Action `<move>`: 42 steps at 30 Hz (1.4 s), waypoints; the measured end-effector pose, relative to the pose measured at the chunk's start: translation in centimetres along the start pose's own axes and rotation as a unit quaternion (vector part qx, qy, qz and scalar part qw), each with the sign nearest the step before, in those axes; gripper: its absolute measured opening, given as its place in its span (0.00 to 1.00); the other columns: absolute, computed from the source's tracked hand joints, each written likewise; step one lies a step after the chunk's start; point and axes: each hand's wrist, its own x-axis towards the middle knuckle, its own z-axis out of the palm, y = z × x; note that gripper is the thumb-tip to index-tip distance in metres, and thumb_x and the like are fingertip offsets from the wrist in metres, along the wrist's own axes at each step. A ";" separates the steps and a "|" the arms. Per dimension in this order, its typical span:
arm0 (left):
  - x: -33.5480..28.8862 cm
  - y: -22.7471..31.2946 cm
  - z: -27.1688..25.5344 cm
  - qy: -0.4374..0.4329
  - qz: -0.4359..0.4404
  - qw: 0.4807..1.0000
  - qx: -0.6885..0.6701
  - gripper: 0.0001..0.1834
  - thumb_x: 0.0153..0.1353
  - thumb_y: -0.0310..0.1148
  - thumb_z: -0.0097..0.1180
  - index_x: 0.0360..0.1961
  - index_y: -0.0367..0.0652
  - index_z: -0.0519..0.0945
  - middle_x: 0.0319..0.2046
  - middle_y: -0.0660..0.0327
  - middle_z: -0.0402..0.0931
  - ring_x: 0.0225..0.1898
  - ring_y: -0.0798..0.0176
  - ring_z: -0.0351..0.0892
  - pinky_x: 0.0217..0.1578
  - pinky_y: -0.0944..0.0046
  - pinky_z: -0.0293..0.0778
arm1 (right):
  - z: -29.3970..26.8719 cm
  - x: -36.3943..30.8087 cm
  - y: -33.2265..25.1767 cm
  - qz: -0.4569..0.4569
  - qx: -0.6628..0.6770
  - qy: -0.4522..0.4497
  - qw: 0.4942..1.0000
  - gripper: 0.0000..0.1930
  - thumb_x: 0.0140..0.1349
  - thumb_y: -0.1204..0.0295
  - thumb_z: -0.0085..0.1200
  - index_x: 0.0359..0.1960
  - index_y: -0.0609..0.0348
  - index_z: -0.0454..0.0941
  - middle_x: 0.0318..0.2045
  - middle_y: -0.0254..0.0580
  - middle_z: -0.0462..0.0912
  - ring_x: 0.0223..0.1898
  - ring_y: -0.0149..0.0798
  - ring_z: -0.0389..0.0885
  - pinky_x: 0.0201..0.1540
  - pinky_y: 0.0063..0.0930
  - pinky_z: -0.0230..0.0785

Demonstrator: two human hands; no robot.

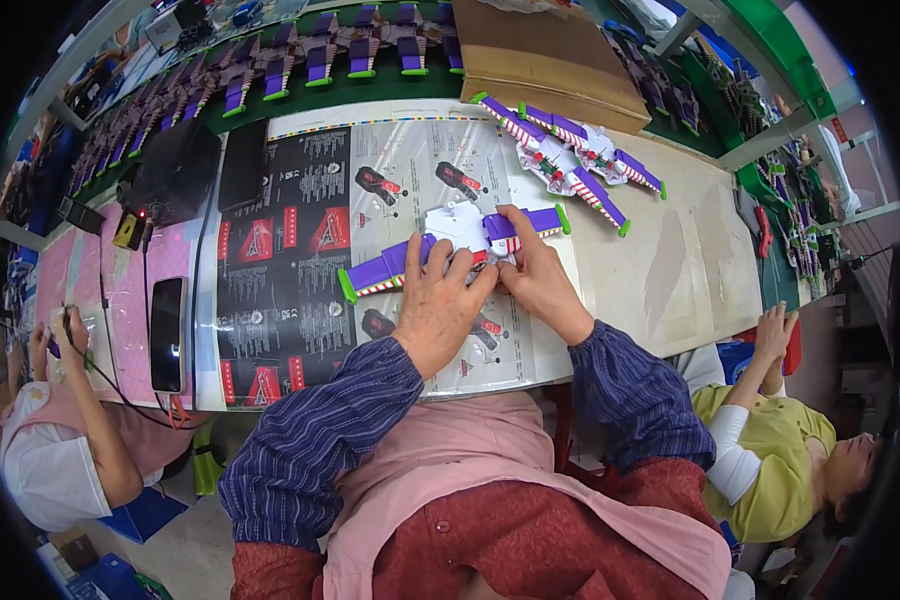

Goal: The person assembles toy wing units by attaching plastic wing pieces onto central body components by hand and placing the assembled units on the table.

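A toy wing pack (454,226) lies on the printed sheet in front of me, with a white body, purple wings, red-striped edges and green tips. My left hand (436,305) rests over its left wing and lower body, fingers bent onto it. My right hand (540,270) grips it from the right, index finger along the right wing root and thumb by the near edge. The fingertips of both hands meet at a small red part, mostly hidden by them. Further back on the right, two similar wing packs (582,190) lie close together, with red and green bits on their white middles.
A brown cardboard box (550,75) stands behind the wing packs. Rows of similar packs sit on a green belt (315,90) along the back. A phone (169,335) and a black box (175,172) with cables are on the left. Other people work on both sides.
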 end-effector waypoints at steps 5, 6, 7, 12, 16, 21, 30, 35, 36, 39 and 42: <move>0.2 -0.3 0.6 0.014 0.001 1.000 0.001 0.19 0.63 0.29 0.60 0.56 0.47 0.83 0.48 0.56 0.75 0.61 0.47 0.71 0.74 0.29 0.53 | 1.1 -0.2 1.8 -0.021 -0.011 0.033 0.999 0.40 0.64 0.77 0.54 0.80 0.49 0.58 0.33 0.62 0.84 0.34 0.58 0.87 0.41 0.49 0.77; 0.2 -0.3 0.8 0.022 0.002 1.000 -0.003 0.20 0.63 0.29 0.60 0.57 0.46 0.83 0.47 0.56 0.75 0.61 0.47 0.71 0.74 0.29 0.53 | 1.3 -0.2 2.1 -0.026 -0.012 0.036 0.999 0.40 0.64 0.77 0.54 0.80 0.49 0.58 0.33 0.62 0.84 0.34 0.58 0.87 0.41 0.49 0.77; 0.2 -0.4 1.2 0.054 0.004 0.999 -0.001 0.22 0.55 0.26 0.66 0.53 0.49 0.84 0.47 0.56 0.73 0.60 0.48 0.71 0.73 0.30 0.55 | 1.7 -0.2 2.0 -0.065 -0.057 0.074 0.994 0.40 0.64 0.77 0.54 0.80 0.49 0.58 0.33 0.62 0.84 0.35 0.58 0.87 0.41 0.49 0.77; -0.5 -1.2 1.5 0.081 0.007 0.996 -0.042 0.22 0.55 0.24 0.65 0.53 0.48 0.85 0.48 0.55 0.74 0.61 0.47 0.71 0.73 0.32 0.56 | 1.3 -1.3 1.3 -0.004 0.099 0.045 0.994 0.37 0.74 0.74 0.52 0.83 0.46 0.56 0.28 0.45 0.85 0.25 0.33 0.80 0.30 0.32 0.72; -0.6 -0.9 1.3 0.112 0.002 0.990 -0.087 0.21 0.55 0.24 0.66 0.52 0.46 0.87 0.51 0.55 0.76 0.62 0.46 0.71 0.72 0.32 0.59 | 2.0 -1.9 2.8 -0.061 0.138 0.103 0.983 0.33 0.79 0.72 0.50 0.83 0.49 0.57 0.26 0.34 0.81 0.21 0.21 0.70 0.23 0.20 0.64; -0.7 -1.6 0.6 0.163 -0.016 0.975 -0.148 0.19 0.55 0.22 0.65 0.50 0.44 0.88 0.50 0.56 0.78 0.60 0.46 0.74 0.70 0.32 0.63 | 2.4 -2.6 2.7 -0.054 0.231 0.133 0.962 0.29 0.80 0.75 0.47 0.80 0.58 0.61 0.26 0.33 0.81 0.21 0.20 0.71 0.23 0.17 0.64; -1.1 -2.2 -0.3 0.289 -0.052 0.934 -0.201 0.25 0.50 0.14 0.60 0.50 0.46 0.88 0.53 0.53 0.77 0.59 0.42 0.75 0.69 0.35 0.64 | 4.3 -1.9 -1.2 -0.365 -0.238 0.178 0.882 0.37 0.53 0.67 0.72 0.67 0.59 0.77 0.62 0.57 0.75 0.64 0.61 0.73 0.66 0.51 0.68; -0.7 -2.3 0.2 0.282 -0.053 0.939 -0.191 0.25 0.51 0.13 0.60 0.50 0.46 0.87 0.53 0.52 0.77 0.59 0.41 0.75 0.68 0.35 0.65 | 4.5 1.8 -0.2 -0.355 -0.279 0.189 0.872 0.38 0.57 0.61 0.70 0.69 0.59 0.73 0.64 0.58 0.74 0.66 0.59 0.71 0.65 0.52 0.64; -0.6 -2.3 0.3 0.275 -0.058 0.941 -0.189 0.25 0.51 0.13 0.60 0.50 0.45 0.87 0.53 0.52 0.77 0.58 0.41 0.74 0.67 0.36 0.66 | 4.0 2.8 0.0 -0.351 -0.273 0.210 0.871 0.37 0.58 0.59 0.69 0.69 0.60 0.73 0.64 0.58 0.74 0.65 0.59 0.72 0.64 0.52 0.63; -0.6 -2.0 0.4 0.260 -0.070 0.947 -0.175 0.24 0.50 0.13 0.60 0.49 0.44 0.87 0.53 0.51 0.76 0.58 0.40 0.73 0.65 0.39 0.68 | 2.9 5.7 0.8 -0.305 -0.274 0.281 0.868 0.36 0.60 0.58 0.68 0.68 0.60 0.73 0.63 0.56 0.75 0.64 0.58 0.73 0.64 0.52 0.63; -0.6 -1.9 0.7 0.242 -0.075 0.952 -0.171 0.23 0.49 0.13 0.60 0.47 0.44 0.87 0.52 0.51 0.76 0.58 0.39 0.73 0.62 0.41 0.70 | 1.6 8.0 2.2 -0.274 -0.297 0.324 0.855 0.32 0.61 0.62 0.68 0.66 0.58 0.75 0.63 0.52 0.75 0.64 0.57 0.72 0.65 0.53 0.62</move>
